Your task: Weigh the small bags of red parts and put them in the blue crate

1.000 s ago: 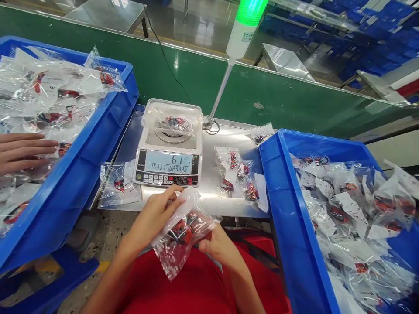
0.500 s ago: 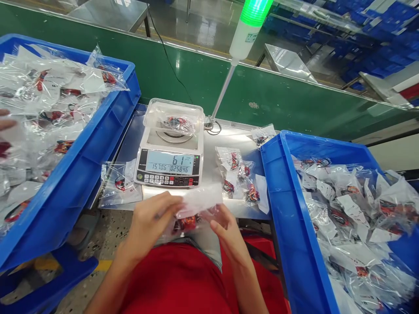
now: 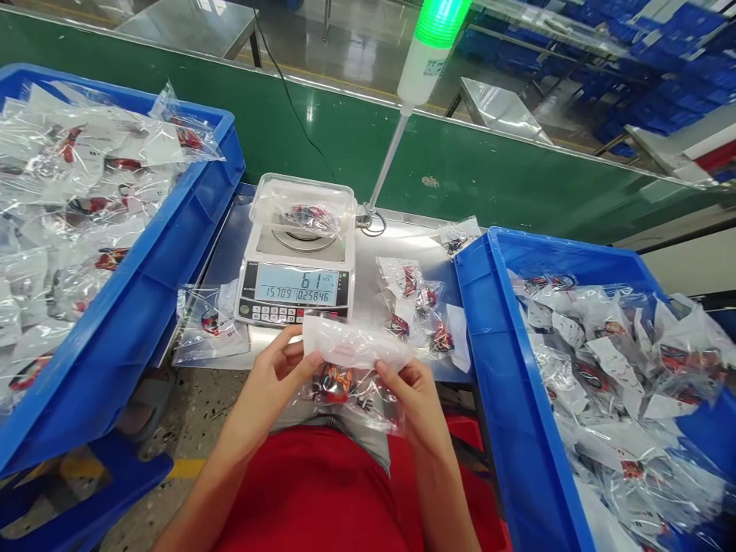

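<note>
Both of my hands hold one clear plastic bag [image 3: 350,376] with red and black parts inside, just in front of the digital scale [image 3: 297,257]. My left hand [image 3: 276,379] pinches the bag's left top corner. My right hand [image 3: 415,399] pinches its right side. The bag's top edge stretches flat between them. Another small bag [image 3: 307,217] lies on the scale's pan under a clear cover, and the display reads 61.
A blue bin [image 3: 149,261] full of bagged parts stands at the left, another blue bin [image 3: 506,368] at the right. Loose bags [image 3: 419,307] lie on the steel table right of the scale, one bag [image 3: 208,330] left of it. A green signal lamp pole [image 3: 396,130] rises behind.
I turned the bag from hanging tilted to held level, stretched between both hands and raised nearer the scale. Another person's hand over the left bin has withdrawn from view.
</note>
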Motion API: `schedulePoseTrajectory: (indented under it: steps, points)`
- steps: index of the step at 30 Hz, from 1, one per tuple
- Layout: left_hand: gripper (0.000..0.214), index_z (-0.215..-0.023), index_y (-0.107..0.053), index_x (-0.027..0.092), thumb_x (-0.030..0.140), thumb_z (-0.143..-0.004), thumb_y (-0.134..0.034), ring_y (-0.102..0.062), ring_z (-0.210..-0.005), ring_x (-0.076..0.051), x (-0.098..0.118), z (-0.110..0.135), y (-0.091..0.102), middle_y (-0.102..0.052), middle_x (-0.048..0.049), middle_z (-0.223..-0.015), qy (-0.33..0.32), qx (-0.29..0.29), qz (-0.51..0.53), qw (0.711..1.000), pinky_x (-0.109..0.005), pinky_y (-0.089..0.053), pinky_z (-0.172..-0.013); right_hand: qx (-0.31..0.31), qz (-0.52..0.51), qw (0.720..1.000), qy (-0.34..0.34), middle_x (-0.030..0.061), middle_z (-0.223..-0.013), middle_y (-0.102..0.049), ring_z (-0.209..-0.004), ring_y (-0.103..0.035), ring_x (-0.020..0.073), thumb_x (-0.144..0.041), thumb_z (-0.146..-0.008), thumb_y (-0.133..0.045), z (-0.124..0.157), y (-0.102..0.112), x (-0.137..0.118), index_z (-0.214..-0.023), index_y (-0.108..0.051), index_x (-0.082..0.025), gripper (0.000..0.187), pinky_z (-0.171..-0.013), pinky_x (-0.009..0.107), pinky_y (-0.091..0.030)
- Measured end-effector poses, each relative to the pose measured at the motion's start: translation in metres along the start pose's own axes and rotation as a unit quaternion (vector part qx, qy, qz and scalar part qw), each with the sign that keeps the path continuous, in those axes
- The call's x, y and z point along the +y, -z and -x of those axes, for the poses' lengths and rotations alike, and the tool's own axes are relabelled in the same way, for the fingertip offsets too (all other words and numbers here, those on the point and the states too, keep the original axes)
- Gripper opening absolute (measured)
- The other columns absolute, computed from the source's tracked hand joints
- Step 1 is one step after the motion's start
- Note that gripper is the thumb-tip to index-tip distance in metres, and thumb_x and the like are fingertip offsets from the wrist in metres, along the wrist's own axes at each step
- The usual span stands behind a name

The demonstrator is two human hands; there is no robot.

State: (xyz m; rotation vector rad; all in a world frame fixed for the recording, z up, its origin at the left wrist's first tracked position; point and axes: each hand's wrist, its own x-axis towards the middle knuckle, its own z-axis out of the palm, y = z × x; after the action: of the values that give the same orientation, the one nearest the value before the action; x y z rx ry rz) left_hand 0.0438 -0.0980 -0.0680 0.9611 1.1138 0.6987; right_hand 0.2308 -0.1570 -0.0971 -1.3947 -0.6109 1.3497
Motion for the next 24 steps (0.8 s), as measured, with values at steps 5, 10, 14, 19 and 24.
schedulePoseTrajectory:
  steps: [5,10,14,19,24]
  points:
    - [0.053,-0.119,-0.062,0.02,0.056,-0.081,-0.07,-0.07,-0.106,-0.027,-0.002,0.003,0.005,-0.076,-0.0111,-0.11,0.015,-0.026,-0.013,0.999,-0.035,-0.056,-0.088,0.026,-0.002,1.0,0.01,0.0069,-0.081,-0.078,-0.073,-0.07,0.023,-0.055,-0.069,-0.083,-0.005,0.005,-0.003,-0.087,-0.079,-0.02,0.04,-0.069,0.033,-0.057]
    - [0.053,-0.12,-0.063,0.019,0.045,-0.076,-0.077,-0.064,-0.12,-0.029,0.001,0.006,0.006,-0.071,-0.0133,-0.123,0.013,-0.049,-0.005,0.999,-0.04,-0.051,-0.102,0.03,-0.003,0.999,0.021,0.0064,-0.085,-0.079,-0.075,-0.071,0.0219,-0.051,-0.072,-0.083,-0.006,0.006,-0.007,-0.093,-0.078,-0.019,0.039,-0.071,0.032,-0.058]
    - [0.046,-0.117,-0.063,0.019,0.038,-0.077,-0.077,-0.065,-0.116,-0.026,0.004,0.009,0.001,-0.07,-0.0114,-0.126,-0.008,-0.052,0.027,0.998,-0.037,-0.052,-0.101,0.015,-0.018,1.0,0.02,0.0054,-0.085,-0.078,-0.072,-0.071,0.0202,-0.048,-0.071,-0.085,-0.008,0.005,-0.011,-0.091,-0.077,-0.02,0.036,-0.068,0.031,-0.059]
    - [0.043,-0.112,-0.064,0.018,0.037,-0.075,-0.078,-0.068,-0.108,-0.026,0.004,0.012,-0.003,-0.073,-0.0107,-0.115,-0.019,-0.038,0.018,0.999,-0.038,-0.054,-0.098,0.001,-0.015,1.0,0.023,0.0051,-0.085,-0.078,-0.07,-0.07,0.0215,-0.05,-0.071,-0.084,-0.01,0.001,-0.016,-0.091,-0.077,-0.02,0.036,-0.062,0.034,-0.06]
    - [0.043,-0.11,-0.065,0.019,0.036,-0.074,-0.08,-0.069,-0.104,-0.025,0.001,0.01,-0.001,-0.073,-0.0097,-0.117,-0.003,-0.034,0.032,0.999,-0.034,-0.055,-0.092,0.0,0.002,0.999,0.042,0.0047,-0.083,-0.078,-0.073,-0.071,0.0213,-0.05,-0.073,-0.083,-0.011,0.001,-0.018,-0.089,-0.078,-0.02,0.034,-0.068,0.034,-0.06]
